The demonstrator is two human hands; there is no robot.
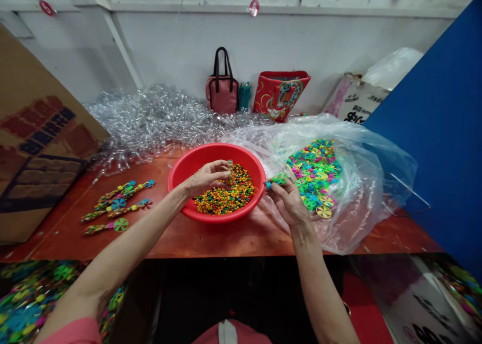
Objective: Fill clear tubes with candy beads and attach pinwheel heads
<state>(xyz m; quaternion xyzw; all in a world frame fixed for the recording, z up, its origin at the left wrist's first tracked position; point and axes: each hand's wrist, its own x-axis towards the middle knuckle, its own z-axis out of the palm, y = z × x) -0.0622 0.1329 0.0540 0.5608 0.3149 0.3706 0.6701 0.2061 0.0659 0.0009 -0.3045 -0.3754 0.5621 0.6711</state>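
Observation:
My left hand (206,177) is over a red basin (215,217), its fingers closed around a small clear tube (230,167) with small balls showing inside. Beneath it, the basin holds many small yellow, orange and green balls (220,199). At the basin's right rim, my right hand (289,201) pinches a green toy pinwheel (279,179) with a blue end piece. Further right, a pile of loose colourful pinwheels (316,170) lies in a clear plastic bag (357,228). Left of the basin lie several filled tubes (119,203) topped with pinwheels.
Empty clear tubes (154,118) are heaped along the back. A cardboard box (33,148) stands at left, a blue panel (437,118) at right. A pink bag (222,95) and a red bag (276,98) rest by the wall. Colourful pieces (33,294) lie below the table edge.

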